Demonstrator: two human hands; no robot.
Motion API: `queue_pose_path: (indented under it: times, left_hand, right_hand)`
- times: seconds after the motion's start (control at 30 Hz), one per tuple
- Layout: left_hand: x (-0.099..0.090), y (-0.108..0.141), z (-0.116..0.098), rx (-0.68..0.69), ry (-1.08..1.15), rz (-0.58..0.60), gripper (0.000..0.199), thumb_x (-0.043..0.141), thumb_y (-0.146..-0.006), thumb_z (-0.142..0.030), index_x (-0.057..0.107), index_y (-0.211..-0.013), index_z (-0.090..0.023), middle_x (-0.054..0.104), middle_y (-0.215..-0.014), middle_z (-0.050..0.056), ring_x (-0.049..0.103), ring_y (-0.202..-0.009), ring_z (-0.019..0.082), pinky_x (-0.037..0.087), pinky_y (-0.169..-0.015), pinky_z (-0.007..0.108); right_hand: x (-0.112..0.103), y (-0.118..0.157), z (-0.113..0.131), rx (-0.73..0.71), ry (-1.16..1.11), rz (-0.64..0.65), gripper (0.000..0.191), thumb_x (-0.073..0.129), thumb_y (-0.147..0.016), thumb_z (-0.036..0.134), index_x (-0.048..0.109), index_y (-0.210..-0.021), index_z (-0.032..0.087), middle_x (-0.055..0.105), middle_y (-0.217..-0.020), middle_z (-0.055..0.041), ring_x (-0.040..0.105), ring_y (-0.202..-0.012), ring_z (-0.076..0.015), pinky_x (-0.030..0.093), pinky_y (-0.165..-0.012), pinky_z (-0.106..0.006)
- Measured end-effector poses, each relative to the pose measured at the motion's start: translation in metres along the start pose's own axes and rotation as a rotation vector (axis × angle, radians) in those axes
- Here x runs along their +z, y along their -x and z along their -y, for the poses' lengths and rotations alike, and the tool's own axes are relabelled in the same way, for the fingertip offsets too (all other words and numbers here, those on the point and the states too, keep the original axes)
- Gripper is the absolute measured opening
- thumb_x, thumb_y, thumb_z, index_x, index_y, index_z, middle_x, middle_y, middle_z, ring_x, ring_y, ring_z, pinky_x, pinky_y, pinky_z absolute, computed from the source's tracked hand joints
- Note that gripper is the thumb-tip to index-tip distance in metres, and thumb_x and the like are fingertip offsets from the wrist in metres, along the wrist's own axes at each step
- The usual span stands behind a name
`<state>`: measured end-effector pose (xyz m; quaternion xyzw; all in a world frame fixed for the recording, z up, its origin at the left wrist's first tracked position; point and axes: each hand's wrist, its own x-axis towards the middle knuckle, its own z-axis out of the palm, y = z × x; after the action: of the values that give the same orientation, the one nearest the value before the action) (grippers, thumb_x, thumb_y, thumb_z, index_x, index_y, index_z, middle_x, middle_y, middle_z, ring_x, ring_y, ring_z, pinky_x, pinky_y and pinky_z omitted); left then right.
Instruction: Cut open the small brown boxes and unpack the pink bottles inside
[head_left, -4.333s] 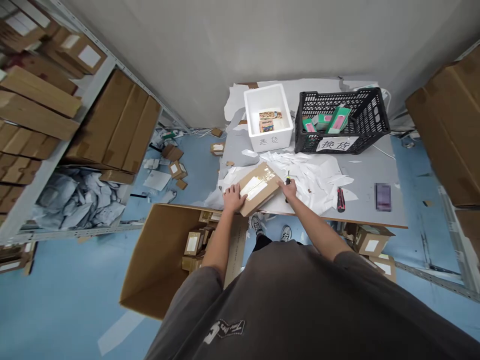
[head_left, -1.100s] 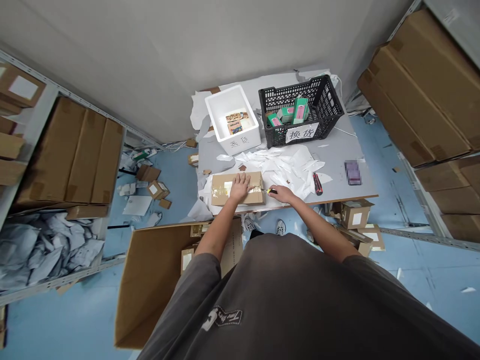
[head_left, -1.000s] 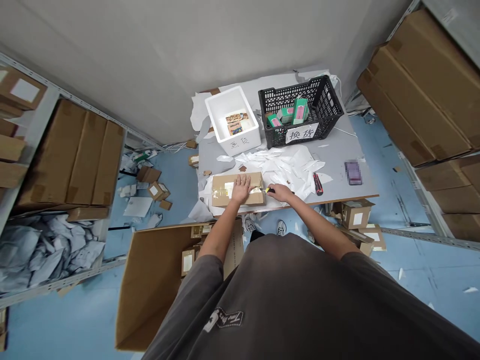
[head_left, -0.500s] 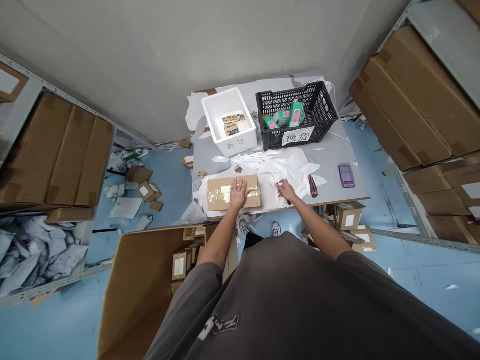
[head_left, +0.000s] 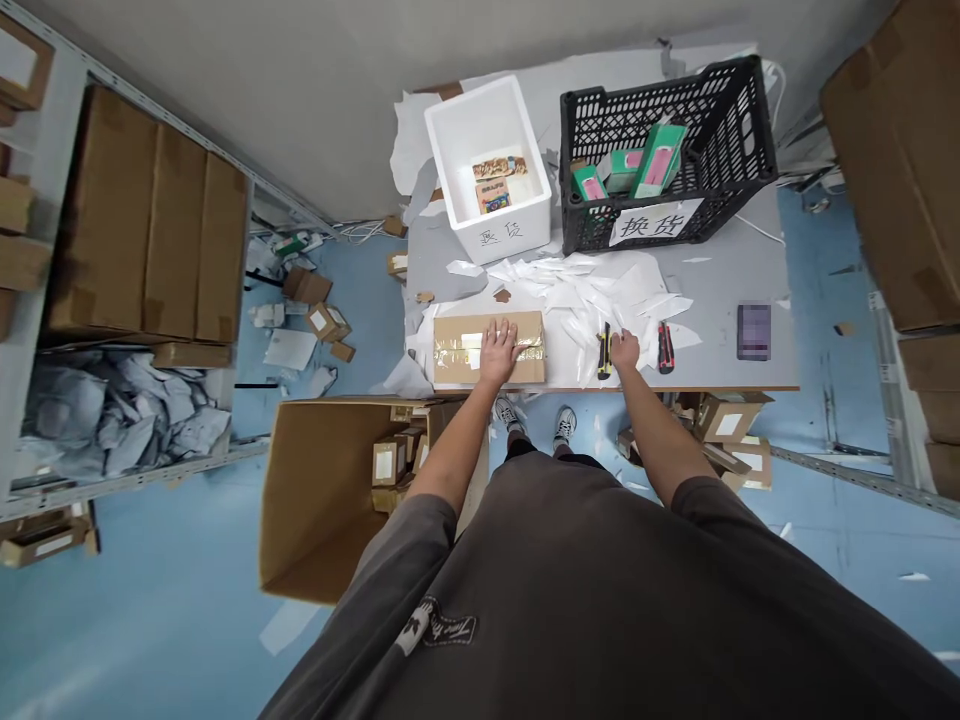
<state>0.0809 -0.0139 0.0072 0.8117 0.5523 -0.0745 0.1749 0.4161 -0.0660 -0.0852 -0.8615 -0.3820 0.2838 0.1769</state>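
A taped cardboard box (head_left: 451, 366) lies at the table's front left, and my left hand (head_left: 499, 350) rests on top of it with fingers spread. To the right, my right hand (head_left: 624, 350) is at the table beside a black and yellow cutter (head_left: 604, 352); its fingers are bent, and whether they grip the cutter is too small to tell. A red and black cutter (head_left: 665, 348) lies just right of that hand. Torn white paper strips (head_left: 577, 290) are heaped behind both hands.
Behind are a white bin (head_left: 495, 235) holding small packets and a black crate (head_left: 667, 190) with green boxes. A purple pixelated item (head_left: 754, 332) lies at the right. A large open carton (head_left: 315, 490) stands below left; shelves flank both sides.
My right hand has moved right, away from the box and towards the red cutter. The black and yellow cutter now shows beside it. My left hand stays on the box. The view has shifted.
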Motion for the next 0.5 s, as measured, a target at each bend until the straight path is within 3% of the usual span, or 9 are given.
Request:
queue_pose_path:
  times: [0.07,0.2,0.3,0.4,0.5]
  left_hand:
    - [0.003,-0.001,0.001,0.008,0.034,-0.028,0.091,0.065,-0.102,-0.063,0.032,-0.178,-0.024,0.027,-0.185,0.014,0.006,-0.175,0.039,0.014,-0.139,0.067]
    - [0.009,-0.002,-0.003,0.036,0.116,-0.137,0.080,0.061,-0.105,-0.063,0.046,-0.171,-0.019,0.038,-0.180,0.018,0.020,-0.173,0.040,0.017,-0.138,0.065]
    - [0.003,-0.003,0.004,0.075,0.127,-0.171,0.074,0.057,-0.107,-0.063,0.055,-0.165,-0.017,0.044,-0.177,0.018,0.028,-0.170,0.039,0.021,-0.138,0.059]
    - [-0.018,-0.004,0.038,0.125,0.108,-0.128,0.075,0.059,-0.106,-0.066,0.056,-0.165,-0.021,0.043,-0.178,0.015,0.028,-0.170,0.038,0.025,-0.137,0.055]
    - [-0.043,-0.001,0.092,0.058,0.068,-0.072,0.095,0.068,-0.096,-0.073,0.043,-0.173,-0.023,0.028,-0.185,0.015,0.020,-0.172,0.042,0.022,-0.136,0.057]
  right_hand:
    - [0.006,0.021,0.018,0.013,-0.124,-0.021,0.053,0.046,-0.107,0.040,0.063,-0.146,0.008,0.070,-0.137,-0.0251,0.066,-0.128,-0.0328,0.053,-0.113,-0.046]
    - [0.035,0.087,0.064,-0.164,-0.385,0.364,0.073,0.066,-0.098,0.059,0.054,-0.160,0.023,0.072,-0.137,-0.0128,0.074,-0.103,-0.0269,0.061,-0.100,-0.046]
    - [0.054,0.126,0.086,-0.204,-0.350,0.406,0.087,0.081,-0.087,0.060,0.053,-0.161,0.024,0.074,-0.135,-0.0124,0.073,-0.119,-0.0324,0.058,-0.110,-0.050]
    - [0.057,0.139,0.092,-0.215,-0.337,0.429,0.090,0.081,-0.086,0.058,0.050,-0.164,0.024,0.074,-0.139,-0.0133,0.072,-0.126,-0.0345,0.056,-0.113,-0.051]
    - [0.054,0.133,0.097,-0.242,-0.338,0.444,0.087,0.076,-0.089,0.055,0.050,-0.165,0.022,0.074,-0.142,-0.0143,0.073,-0.126,-0.0337,0.058,-0.111,-0.049]
